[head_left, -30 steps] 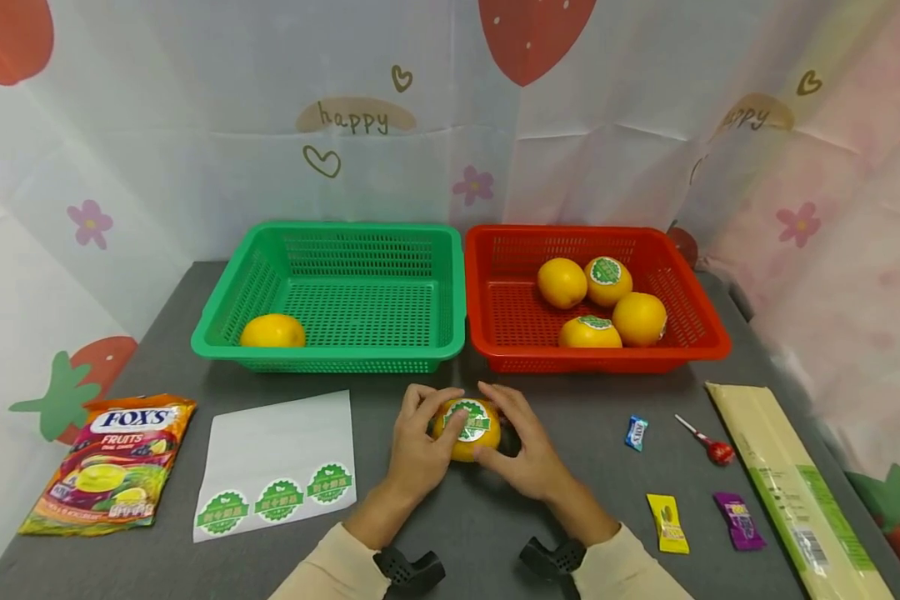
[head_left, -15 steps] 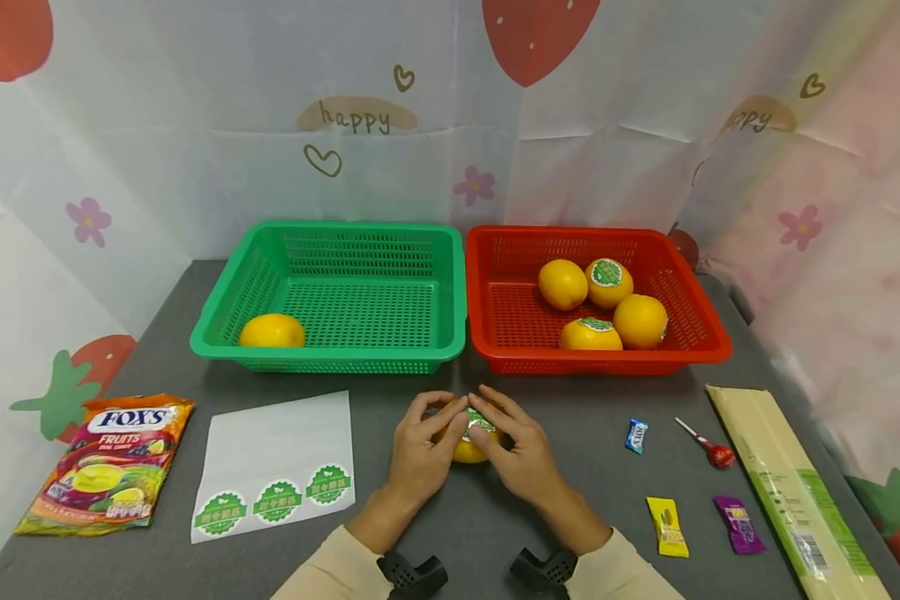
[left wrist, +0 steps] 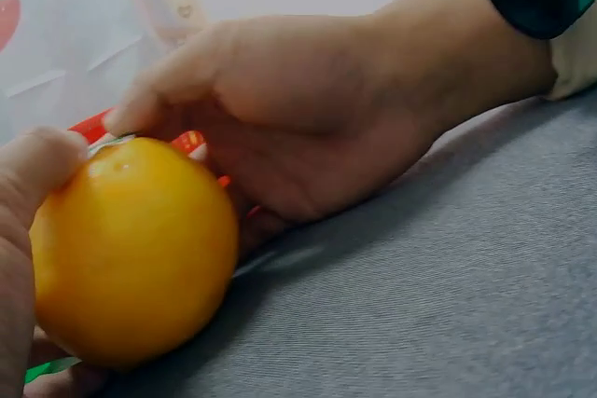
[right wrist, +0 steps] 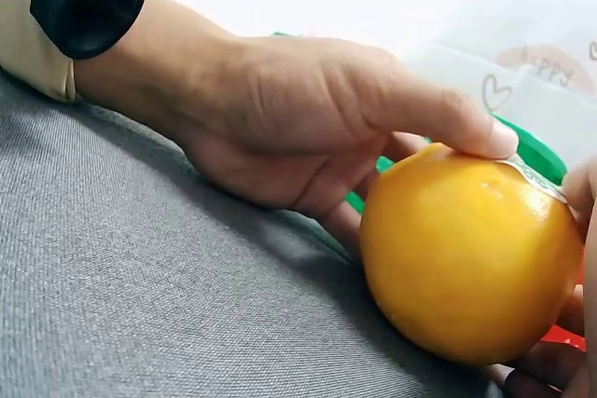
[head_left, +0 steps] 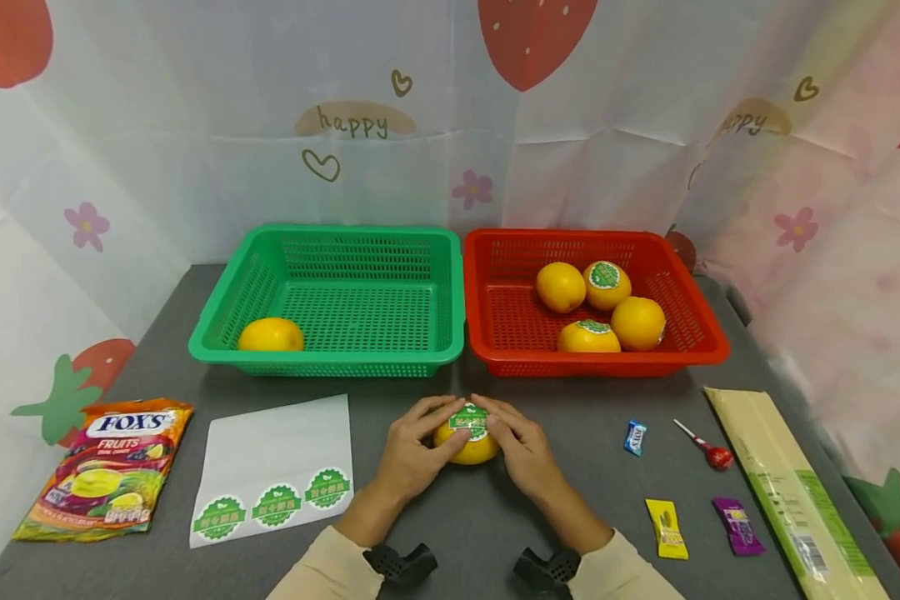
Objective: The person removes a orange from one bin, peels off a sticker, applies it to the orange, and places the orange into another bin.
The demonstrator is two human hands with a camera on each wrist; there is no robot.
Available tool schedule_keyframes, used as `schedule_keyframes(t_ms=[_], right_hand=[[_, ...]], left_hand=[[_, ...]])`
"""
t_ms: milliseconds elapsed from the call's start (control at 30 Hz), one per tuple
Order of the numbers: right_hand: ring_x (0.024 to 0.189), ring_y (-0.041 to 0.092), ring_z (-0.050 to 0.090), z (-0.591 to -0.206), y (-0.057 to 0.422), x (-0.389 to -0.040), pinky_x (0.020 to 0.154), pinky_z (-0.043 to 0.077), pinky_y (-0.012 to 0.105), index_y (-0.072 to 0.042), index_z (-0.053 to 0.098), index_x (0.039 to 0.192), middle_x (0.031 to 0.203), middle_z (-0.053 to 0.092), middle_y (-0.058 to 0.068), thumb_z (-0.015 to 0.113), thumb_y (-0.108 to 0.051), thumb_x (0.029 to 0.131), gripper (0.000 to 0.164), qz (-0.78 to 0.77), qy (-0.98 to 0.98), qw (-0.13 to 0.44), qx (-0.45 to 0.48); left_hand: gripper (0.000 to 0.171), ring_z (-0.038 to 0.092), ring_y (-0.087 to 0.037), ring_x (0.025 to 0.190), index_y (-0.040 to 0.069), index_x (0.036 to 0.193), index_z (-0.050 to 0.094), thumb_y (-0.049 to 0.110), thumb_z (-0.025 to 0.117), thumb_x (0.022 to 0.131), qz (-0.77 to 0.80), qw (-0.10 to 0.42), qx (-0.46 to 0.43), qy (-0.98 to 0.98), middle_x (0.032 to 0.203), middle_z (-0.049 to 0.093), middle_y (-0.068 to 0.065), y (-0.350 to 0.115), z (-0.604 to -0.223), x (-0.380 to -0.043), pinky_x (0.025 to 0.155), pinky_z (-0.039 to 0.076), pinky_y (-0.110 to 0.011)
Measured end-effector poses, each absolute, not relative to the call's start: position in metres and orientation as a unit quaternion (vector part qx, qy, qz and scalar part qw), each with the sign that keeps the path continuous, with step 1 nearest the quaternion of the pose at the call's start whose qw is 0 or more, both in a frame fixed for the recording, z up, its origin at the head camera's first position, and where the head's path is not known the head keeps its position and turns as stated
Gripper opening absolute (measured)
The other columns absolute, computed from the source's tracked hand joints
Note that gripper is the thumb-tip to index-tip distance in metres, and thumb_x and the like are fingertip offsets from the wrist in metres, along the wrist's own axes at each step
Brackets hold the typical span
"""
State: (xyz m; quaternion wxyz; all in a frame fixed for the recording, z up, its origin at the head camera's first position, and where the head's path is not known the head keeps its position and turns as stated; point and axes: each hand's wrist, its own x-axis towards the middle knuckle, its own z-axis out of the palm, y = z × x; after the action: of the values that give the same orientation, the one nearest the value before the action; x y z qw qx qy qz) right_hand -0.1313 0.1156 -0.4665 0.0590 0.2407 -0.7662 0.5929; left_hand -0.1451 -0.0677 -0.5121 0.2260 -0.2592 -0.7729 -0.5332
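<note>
In the head view an orange sits on the grey table between both hands, a green-and-white round sticker on its upper side. My left hand curls round its left side, the thumb by the sticker's edge. From the right, my right hand holds it, fingertips over the far side and thumb at the sticker's right edge. The left wrist view shows the orange close up, the right thumb on top. In the right wrist view the left thumb presses near the sticker's edge; some fingers are hidden behind the fruit.
A green basket with one orange and a red basket with several stand behind. A sticker sheet and candy bag lie left. Small candies, a lollipop and a long beige packet lie right.
Half a second ago the fingers of both hands met over the sticker and covered much of it. Now they have moved outward and the sticker shows again. The orange stays in nearly the same place.
</note>
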Motion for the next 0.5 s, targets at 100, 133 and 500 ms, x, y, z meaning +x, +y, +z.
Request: schedule_keyframes(t_ms=[100, 133, 500], right_hand=[[0.122, 0.033, 0.049, -0.466, 0.117, -0.133, 0.1, 0.037, 0.025, 0.01, 0.058, 0.127, 0.129, 0.057, 0.021, 0.044, 0.004, 0.099, 0.031, 0.626, -0.75, 0.032, 0.213], [0.122, 0.033, 0.05, -0.466, 0.117, -0.134, 0.099, 0.037, 0.025, 0.01, 0.058, 0.126, 0.128, 0.057, 0.021, 0.044, 0.005, 0.099, 0.031, 0.634, -0.745, 0.024, 0.203], [0.087, 0.019, 0.059, -0.423, 0.166, -0.146, 0.072, 0.047, 0.02, 0.019, 0.059, 0.11, 0.104, 0.056, 0.034, 0.058, 0.019, 0.082, 0.027, 0.622, -0.709, 0.292, 0.16]], left_hand=[[0.042, 0.061, -0.023, 0.105, 0.007, 0.118, 0.07, 0.013, 0.081, 0.078, -0.536, 0.204, -0.256, -0.778, 0.119, 0.062, -0.006, -0.069, -0.51, -0.145, 0.086, 0.05, -0.036], [0.043, 0.06, -0.022, 0.106, 0.009, 0.119, 0.07, 0.015, 0.081, 0.078, -0.536, 0.197, -0.253, -0.781, 0.12, 0.062, -0.005, -0.069, -0.51, -0.145, 0.087, 0.05, -0.035], [0.047, 0.06, -0.018, 0.099, 0.015, 0.12, 0.066, 0.013, 0.082, 0.076, -0.585, 0.138, -0.236, -0.764, 0.119, 0.059, 0.0, -0.07, -0.511, -0.142, 0.082, 0.052, -0.032]])
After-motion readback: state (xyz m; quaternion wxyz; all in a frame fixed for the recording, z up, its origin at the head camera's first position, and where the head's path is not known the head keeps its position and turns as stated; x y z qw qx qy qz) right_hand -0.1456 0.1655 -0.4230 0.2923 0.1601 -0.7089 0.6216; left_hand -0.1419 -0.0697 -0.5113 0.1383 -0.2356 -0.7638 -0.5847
